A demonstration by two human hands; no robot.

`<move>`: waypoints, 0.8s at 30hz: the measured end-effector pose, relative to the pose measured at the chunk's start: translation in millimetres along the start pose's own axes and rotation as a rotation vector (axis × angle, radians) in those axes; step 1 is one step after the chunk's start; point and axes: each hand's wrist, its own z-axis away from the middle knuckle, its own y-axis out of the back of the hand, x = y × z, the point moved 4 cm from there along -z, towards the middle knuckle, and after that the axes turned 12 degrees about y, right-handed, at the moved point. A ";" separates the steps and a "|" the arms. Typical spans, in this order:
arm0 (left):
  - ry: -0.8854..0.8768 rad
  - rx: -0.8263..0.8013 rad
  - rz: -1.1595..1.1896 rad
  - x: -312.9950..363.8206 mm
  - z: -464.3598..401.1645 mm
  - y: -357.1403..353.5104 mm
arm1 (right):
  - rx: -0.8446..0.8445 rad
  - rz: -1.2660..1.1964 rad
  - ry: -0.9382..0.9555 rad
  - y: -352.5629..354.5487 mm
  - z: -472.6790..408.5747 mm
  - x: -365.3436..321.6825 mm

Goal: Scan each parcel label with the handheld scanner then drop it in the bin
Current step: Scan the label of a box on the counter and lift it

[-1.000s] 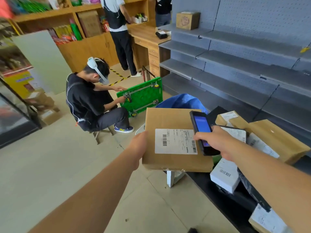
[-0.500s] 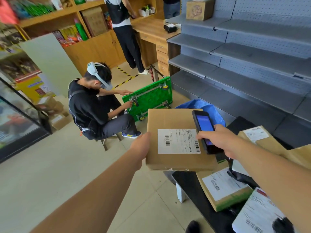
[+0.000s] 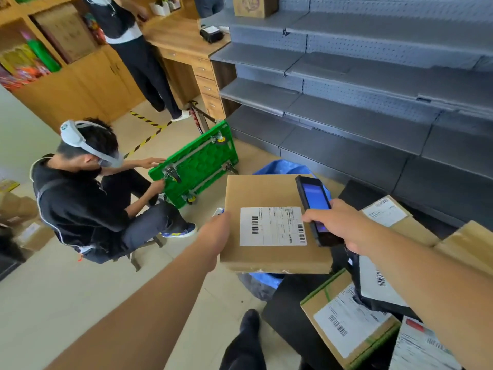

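Note:
My left hand (image 3: 216, 237) grips the left edge of a flat brown cardboard parcel (image 3: 264, 193) and holds it level in the air. A white label (image 3: 272, 226) with barcodes faces up on it. My right hand (image 3: 338, 222) holds a black handheld scanner (image 3: 314, 201) with a lit blue screen over the parcel's right edge, beside the label. A blue bin bag (image 3: 282, 166) shows just behind and under the parcel.
Several labelled parcels (image 3: 344, 319) and a black mailer (image 3: 373, 287) lie on a dark table (image 3: 288, 316) at the right. Grey shelving (image 3: 346, 108) stands behind. A seated person (image 3: 88, 204) handles a green cart (image 3: 197, 164) on the floor to the left; another person (image 3: 133, 49) stands farther back.
The view has tilted down and shifted closer; the parcel and scanner keep the same pose in my hands. The seated person's hand moved along the green cart's top edge.

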 end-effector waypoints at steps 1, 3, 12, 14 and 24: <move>0.006 -0.022 -0.014 6.0 -8.4 -2.2 | 0.015 -0.013 -0.018 -0.9 -5.4 1.4; 0.015 -0.081 -0.040 20.4 -24.9 -7.1 | 0.050 -0.033 -0.058 -4.1 -15.4 2.3; 0.078 -0.193 -0.188 85.3 -132.7 -18.9 | 0.189 -0.089 -0.161 -27.0 -67.8 -3.3; 0.072 -0.225 -0.203 100.5 -140.5 -24.2 | 0.227 -0.094 -0.172 -29.7 -78.0 -6.0; -0.110 -0.277 -0.353 152.1 -146.3 -46.0 | 0.353 -0.023 -0.210 -25.4 -97.2 -18.2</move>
